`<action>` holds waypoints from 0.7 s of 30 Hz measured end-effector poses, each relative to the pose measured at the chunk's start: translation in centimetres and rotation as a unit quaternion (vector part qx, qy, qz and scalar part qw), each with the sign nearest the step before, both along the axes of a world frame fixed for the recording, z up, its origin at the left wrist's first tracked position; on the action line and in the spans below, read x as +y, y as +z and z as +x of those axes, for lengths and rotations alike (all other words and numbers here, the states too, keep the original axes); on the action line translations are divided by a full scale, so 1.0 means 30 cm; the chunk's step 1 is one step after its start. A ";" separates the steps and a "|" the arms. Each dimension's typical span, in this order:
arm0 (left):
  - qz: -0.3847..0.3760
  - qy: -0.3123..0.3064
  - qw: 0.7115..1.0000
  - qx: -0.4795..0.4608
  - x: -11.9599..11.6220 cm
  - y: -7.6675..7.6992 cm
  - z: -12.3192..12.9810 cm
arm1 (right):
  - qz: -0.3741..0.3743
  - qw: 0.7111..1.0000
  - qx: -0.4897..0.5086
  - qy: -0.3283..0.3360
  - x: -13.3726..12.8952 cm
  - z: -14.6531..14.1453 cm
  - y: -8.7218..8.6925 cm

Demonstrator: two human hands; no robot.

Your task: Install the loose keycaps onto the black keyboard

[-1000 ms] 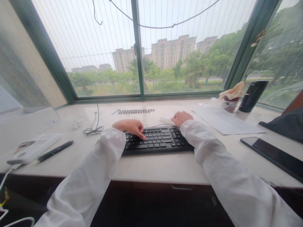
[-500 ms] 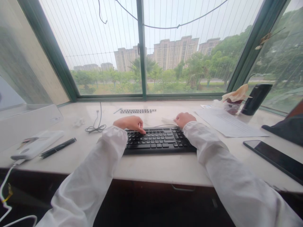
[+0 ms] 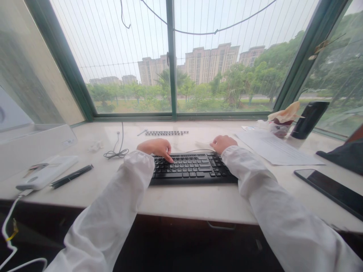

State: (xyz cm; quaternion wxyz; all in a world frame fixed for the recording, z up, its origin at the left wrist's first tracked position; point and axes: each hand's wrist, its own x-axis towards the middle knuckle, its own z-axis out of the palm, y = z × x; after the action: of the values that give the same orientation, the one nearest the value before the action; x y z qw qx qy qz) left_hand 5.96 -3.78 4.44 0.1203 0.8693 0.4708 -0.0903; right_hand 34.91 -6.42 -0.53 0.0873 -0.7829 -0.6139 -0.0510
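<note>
A black keyboard lies lengthwise before me, its thin cord behind it. My left hand bends over its upper left part, fingers closed and pointing down, the tips on or just above the keys. Whatever those fingers hold, if anything, is hidden. At the upper right corner of the keyboard is my right hand, curled with its knuckles up. A thin whitish tissue shows at its fingertips. Farther back, small loose keycaps stand in two rows, with a thin stick-like tool at their left end.
To the left are a coiled cable, a black pen, a white power bank and a white box. On the right lie a paper sheet, a smartphone and a dark upright container. The window bounds the back.
The view has shifted very slightly. My left fingertips have moved a little down and left over the keys; my right hand stays in the same spot.
</note>
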 end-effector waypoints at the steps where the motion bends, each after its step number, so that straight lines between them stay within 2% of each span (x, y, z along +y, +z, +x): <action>1: -0.002 0.010 1.000 0.002 0.001 0.001 -0.003 | -0.001 1.000 0.000 0.000 0.000 0.000 -0.001; 9: -0.057 -0.024 0.998 0.009 -0.009 -0.002 -0.004 | -0.008 1.000 0.003 -0.002 -0.001 0.000 0.004; 21: -0.066 -0.077 0.995 0.004 -0.059 0.003 0.042 | -0.010 1.000 0.001 0.000 0.003 0.004 0.002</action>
State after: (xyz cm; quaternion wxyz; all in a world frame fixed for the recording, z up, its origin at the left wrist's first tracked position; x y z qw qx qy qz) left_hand 7.21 -5.55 4.54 0.1681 0.8929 0.3956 -0.1340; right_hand 35.03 -6.34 -0.47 0.0806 -0.7839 -0.6140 -0.0440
